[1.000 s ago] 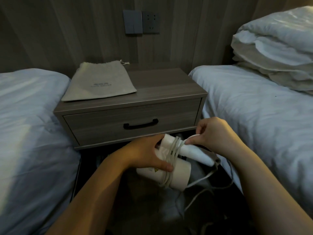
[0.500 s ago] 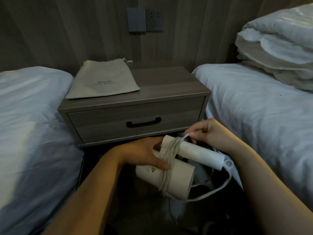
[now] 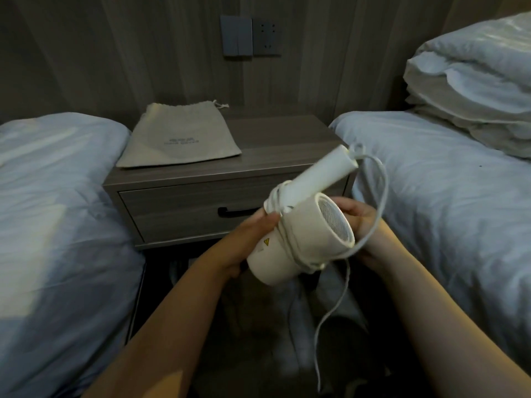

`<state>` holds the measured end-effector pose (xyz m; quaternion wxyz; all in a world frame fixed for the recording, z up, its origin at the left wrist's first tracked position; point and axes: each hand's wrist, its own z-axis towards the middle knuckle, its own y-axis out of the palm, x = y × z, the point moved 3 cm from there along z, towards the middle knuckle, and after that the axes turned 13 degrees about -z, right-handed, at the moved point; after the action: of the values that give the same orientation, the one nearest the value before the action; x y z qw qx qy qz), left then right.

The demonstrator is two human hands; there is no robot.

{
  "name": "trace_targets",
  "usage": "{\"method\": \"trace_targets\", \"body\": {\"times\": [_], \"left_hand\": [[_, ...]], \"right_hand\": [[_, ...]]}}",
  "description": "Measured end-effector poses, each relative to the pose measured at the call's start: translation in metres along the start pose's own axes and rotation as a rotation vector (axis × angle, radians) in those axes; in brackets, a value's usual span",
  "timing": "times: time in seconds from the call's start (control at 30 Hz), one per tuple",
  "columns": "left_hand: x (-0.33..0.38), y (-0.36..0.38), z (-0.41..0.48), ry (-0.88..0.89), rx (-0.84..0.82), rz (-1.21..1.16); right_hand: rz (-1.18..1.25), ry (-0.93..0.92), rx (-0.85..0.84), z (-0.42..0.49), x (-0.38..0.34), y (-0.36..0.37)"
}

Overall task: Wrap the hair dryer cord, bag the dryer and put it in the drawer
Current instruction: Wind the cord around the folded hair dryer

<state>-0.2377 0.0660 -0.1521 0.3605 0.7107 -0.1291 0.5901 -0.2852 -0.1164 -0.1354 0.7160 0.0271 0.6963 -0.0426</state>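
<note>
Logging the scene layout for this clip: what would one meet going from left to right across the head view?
left bed → drawstring bag → left hand → hair dryer → right hand → right bed

Dim, cool light falls over a wall (image 3: 115, 53) of vertical grey wood panels carrying a switch plate (image 3: 236, 35) beside a socket (image 3: 267, 35). A grey wood nightstand (image 3: 275, 145) stands against it between the left bed (image 3: 57, 196) and the right bed (image 3: 445, 196), both white-sheeted; a folded duvet (image 3: 474, 81) lies on the right one. The floor (image 3: 244, 354) is in dark shadow
</note>
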Motion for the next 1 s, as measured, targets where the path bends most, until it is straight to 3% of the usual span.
{"method": "trace_targets", "body": {"times": [0.13, 0.27, 0.47, 0.6, 0.87, 1.0], "left_hand": [[0.001, -0.004, 0.006, -0.007, 0.201, -0.166], [-0.003, -0.005, 0.010, 0.003, 0.366, -0.156], [-0.005, -0.001, 0.011, 0.105, 0.486, -0.153], [-0.004, -0.004, 0.010, 0.141, 0.565, -0.115], [-0.007, 0.002, 0.004, 0.203, 0.521, -0.014], [-0.004, 0.003, 0.003, 0.129, 0.433, 0.033]], "right_hand": [[-0.168, -0.020, -0.017, 0.006, 0.011, 0.002], [-0.214, 0.054, -0.039, 0.009, 0.018, 0.008], [0.118, 0.157, -0.141, 0.005, 0.020, 0.010], [0.094, 0.202, -0.206, 0.002, 0.026, 0.013], [-0.018, 0.170, -0.085, 0.000, 0.031, 0.024], [-0.118, 0.134, -0.054, 0.000, 0.027, 0.016]]}}
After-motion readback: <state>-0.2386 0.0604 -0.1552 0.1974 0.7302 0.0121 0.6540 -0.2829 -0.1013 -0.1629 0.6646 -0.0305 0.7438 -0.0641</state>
